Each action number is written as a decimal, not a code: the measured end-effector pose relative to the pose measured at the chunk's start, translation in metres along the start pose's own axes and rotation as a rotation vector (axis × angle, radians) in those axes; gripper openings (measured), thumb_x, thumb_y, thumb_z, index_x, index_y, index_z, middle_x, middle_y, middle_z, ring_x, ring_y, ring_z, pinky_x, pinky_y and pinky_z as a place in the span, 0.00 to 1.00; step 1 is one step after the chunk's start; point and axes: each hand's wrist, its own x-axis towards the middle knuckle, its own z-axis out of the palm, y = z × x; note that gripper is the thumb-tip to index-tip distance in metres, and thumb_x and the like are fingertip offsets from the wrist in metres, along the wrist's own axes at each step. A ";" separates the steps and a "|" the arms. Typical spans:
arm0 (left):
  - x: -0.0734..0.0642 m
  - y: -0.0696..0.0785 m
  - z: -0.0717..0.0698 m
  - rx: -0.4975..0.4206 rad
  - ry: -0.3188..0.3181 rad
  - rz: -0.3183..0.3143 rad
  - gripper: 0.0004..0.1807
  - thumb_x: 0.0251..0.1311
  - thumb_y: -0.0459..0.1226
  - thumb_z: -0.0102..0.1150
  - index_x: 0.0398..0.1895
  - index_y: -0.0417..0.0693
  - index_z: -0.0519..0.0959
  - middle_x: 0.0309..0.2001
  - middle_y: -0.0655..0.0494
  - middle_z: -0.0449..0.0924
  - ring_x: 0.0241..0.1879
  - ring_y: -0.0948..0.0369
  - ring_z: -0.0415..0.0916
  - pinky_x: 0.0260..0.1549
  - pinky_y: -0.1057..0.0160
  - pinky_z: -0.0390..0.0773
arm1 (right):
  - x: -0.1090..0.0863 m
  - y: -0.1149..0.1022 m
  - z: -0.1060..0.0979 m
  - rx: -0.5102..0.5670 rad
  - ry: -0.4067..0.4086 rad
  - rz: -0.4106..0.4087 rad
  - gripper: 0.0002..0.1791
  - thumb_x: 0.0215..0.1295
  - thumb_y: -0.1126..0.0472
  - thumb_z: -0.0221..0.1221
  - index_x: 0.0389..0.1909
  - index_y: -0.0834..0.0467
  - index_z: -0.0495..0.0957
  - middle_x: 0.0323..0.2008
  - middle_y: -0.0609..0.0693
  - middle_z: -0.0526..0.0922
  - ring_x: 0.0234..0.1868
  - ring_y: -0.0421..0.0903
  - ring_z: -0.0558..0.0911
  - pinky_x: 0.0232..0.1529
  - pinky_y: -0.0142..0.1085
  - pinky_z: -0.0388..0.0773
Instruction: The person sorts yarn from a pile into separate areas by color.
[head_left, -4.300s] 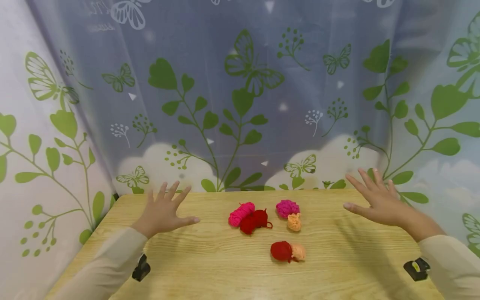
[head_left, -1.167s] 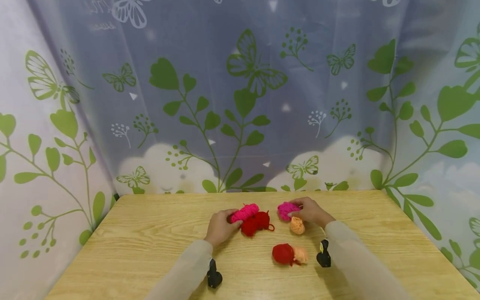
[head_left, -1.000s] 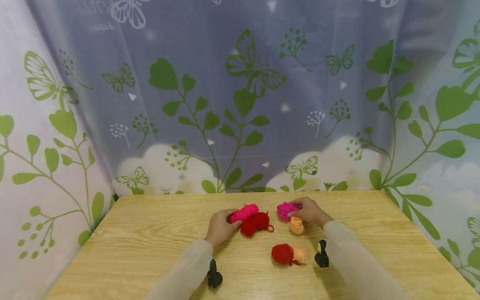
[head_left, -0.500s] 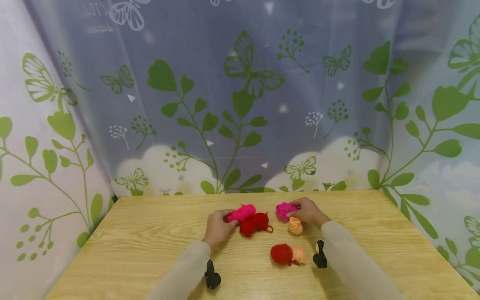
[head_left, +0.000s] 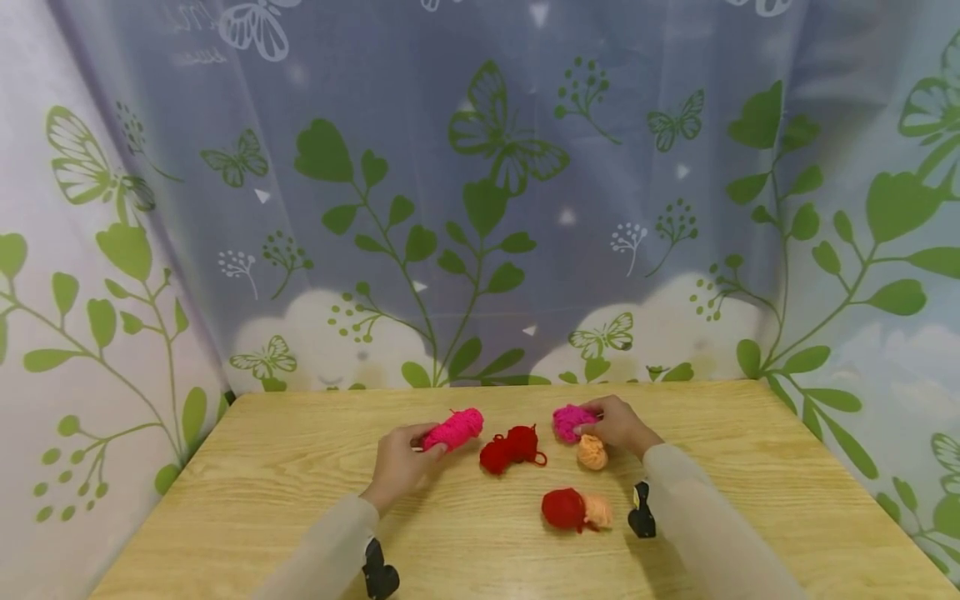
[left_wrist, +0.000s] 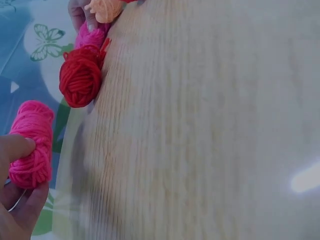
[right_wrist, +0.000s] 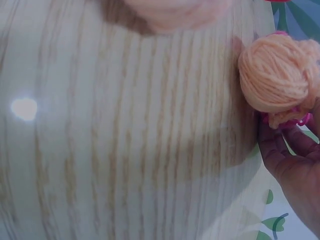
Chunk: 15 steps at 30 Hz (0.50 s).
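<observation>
My left hand (head_left: 399,467) grips a hot-pink ball of yarn (head_left: 454,430), an elongated bundle, between thumb and fingers. In the left wrist view the thumb presses across the pink yarn (left_wrist: 33,145). To its right, two small red yarn balls (head_left: 510,450) lie together on the table. My right hand (head_left: 619,422) pinches a magenta ball of yarn (head_left: 573,422) by its right side. Just in front of it sits a peach yarn ball (head_left: 592,452), which hides most of the magenta yarn in the right wrist view, where the right hand's fingers (right_wrist: 274,150) reach in beneath.
Nearer the front of the wooden table (head_left: 285,500) lie another red yarn ball (head_left: 563,508) and a peach yarn ball (head_left: 597,510), side by side. A curtain (head_left: 405,208) printed with leaves and butterflies stands behind the table's back edge.
Both hands came in from the sides and took hold of yarn. In the last half second my left hand has drawn the hot-pink yarn leftward, away from the red balls. My right hand has stayed put.
</observation>
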 end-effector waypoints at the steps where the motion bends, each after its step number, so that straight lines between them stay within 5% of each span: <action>1: -0.002 0.000 -0.002 0.002 0.001 -0.005 0.17 0.52 0.31 0.69 0.47 0.37 0.83 0.40 0.46 0.85 0.38 0.55 0.82 0.34 0.64 0.82 | 0.000 0.000 0.000 0.001 0.000 0.003 0.23 0.61 0.62 0.64 0.55 0.70 0.75 0.51 0.65 0.79 0.51 0.58 0.78 0.52 0.50 0.75; 15: -0.041 -0.004 -0.031 0.054 0.076 -0.044 0.17 0.49 0.32 0.70 0.44 0.33 0.83 0.38 0.42 0.85 0.34 0.57 0.82 0.28 0.66 0.82 | 0.000 0.002 0.001 0.030 -0.001 0.014 0.24 0.61 0.62 0.64 0.56 0.70 0.75 0.52 0.64 0.79 0.50 0.57 0.78 0.52 0.49 0.75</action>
